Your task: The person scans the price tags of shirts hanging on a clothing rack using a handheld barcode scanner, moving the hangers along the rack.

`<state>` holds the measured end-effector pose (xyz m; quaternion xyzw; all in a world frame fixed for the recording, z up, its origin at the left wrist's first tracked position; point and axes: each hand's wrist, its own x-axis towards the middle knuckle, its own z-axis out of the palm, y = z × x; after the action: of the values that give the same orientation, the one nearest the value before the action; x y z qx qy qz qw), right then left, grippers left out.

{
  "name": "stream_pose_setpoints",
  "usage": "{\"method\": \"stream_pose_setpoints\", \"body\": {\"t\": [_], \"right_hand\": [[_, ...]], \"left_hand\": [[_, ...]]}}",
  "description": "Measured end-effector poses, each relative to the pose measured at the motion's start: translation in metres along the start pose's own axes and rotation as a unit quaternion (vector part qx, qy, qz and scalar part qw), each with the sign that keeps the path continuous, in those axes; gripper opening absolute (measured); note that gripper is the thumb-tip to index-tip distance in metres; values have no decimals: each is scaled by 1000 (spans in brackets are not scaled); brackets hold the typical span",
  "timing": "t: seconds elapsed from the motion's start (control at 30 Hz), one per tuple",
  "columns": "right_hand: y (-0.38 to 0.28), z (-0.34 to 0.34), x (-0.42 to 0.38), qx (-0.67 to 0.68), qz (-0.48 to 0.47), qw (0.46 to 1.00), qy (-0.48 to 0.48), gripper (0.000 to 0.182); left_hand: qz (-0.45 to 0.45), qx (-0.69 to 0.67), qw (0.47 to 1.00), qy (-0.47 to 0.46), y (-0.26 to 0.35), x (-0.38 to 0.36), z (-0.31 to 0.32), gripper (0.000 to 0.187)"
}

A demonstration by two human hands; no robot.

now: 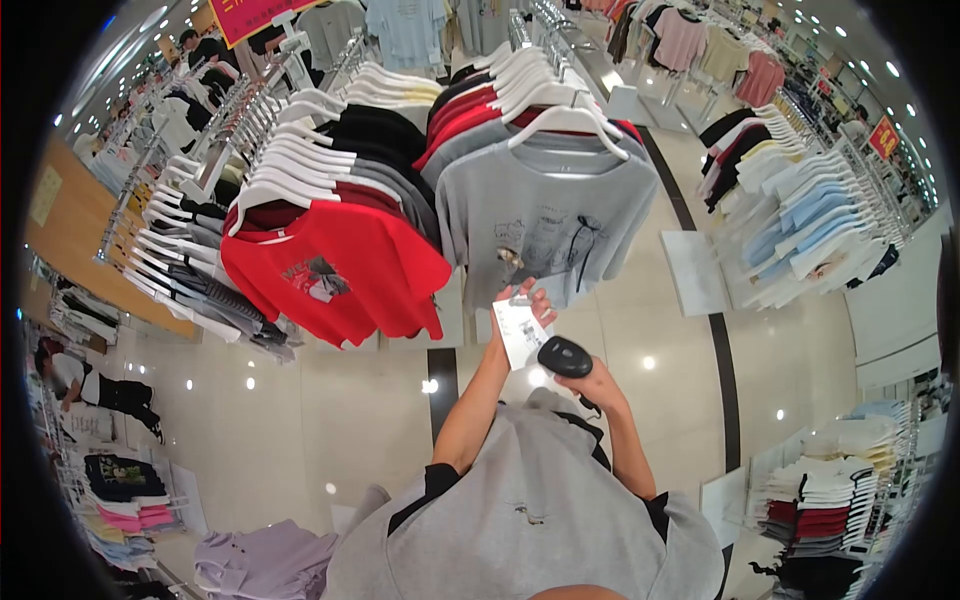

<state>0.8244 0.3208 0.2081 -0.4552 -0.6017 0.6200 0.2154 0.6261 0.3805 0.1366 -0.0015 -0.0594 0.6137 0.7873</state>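
My left hand [535, 300] holds a white tag [518, 332] with dark print, just below the hem of a grey T-shirt [545, 215] on a white hanger. A black handheld scanner [565, 357] is in my right hand [598, 385], its head close to the tag's lower right edge. To the left of the grey shirt hangs a red shirt [335, 270] with a printed picture on its chest.
Clothes racks stand on both sides, with light shirts [815, 225] at the right. Folded clothes [820, 505] lie at the lower right, and a lilac garment [262, 562] at the lower left. A person [100, 388] is at the far left.
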Motion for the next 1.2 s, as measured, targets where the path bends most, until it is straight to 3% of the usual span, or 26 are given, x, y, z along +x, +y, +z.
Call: {"method": "stream_pose_setpoints", "body": {"t": [0.1, 0.2, 0.33, 0.4, 0.43, 0.5, 0.53, 0.6, 0.67, 0.8, 0.87, 0.9, 0.93, 1.0, 1.03, 1.1, 1.2], "right_hand": [[0, 3, 6, 15, -15, 999, 28, 20], [24, 1, 19, 18, 31, 999, 29, 23], [31, 11, 20, 32, -55, 994, 87, 27], [30, 14, 23, 16, -95, 989, 113, 28], [30, 16, 23, 15, -97, 986, 136, 24], [29, 16, 20, 15, -101, 982, 160, 22], [27, 15, 18, 12, -104, 978, 182, 23], [28, 12, 20, 11, -110, 973, 205, 23], [38, 9, 18, 19, -111, 972, 206, 28], [41, 10, 11, 43, -63, 976, 205, 26], [31, 9, 4, 42, -7, 982, 185, 25], [46, 10, 8, 25, -63, 978, 196, 26], [46, 10, 6, 5, -41, 979, 198, 27], [63, 12, 7, 52, -50, 977, 200, 27], [67, 12, 8, 52, -60, 976, 204, 27], [73, 15, 5, 100, 15, 975, 200, 26], [65, 14, 4, 123, 4, 972, 203, 23]], "left_hand": [[-34, 51, 998, 1, 0, -4, 6, 46], [-80, 152, 984, 53, 6, -10, -13, 58], [-74, 183, 973, 117, 6, -14, -37, 71], [-48, 288, 903, 316, 11, -12, -68, 61], [-48, 288, 902, 318, 17, -16, -106, 61], [66, 276, 820, 496, 30, -13, -174, 49], [66, 279, 822, 493, 32, -7, -162, 49], [74, 452, 728, 510, 30, 3, -102, 41], [98, 504, 795, 322, 31, 28, -28, 46], [183, 515, 834, 74, 27, 86, 120, 48], [221, 518, 826, 37, 27, 106, 172, 51], [259, 519, 814, 3, 28, 113, 189, 54], [262, 520, 813, -8, 28, 117, 199, 54], [260, 546, 797, -3, 26, 121, 218, 53], [238, 522, 819, 20, 20, 116, 229, 51], [249, 517, 819, 19, 20, 122, 225, 50], [265, 502, 821, 55, 23, 134, 221, 44]]}}
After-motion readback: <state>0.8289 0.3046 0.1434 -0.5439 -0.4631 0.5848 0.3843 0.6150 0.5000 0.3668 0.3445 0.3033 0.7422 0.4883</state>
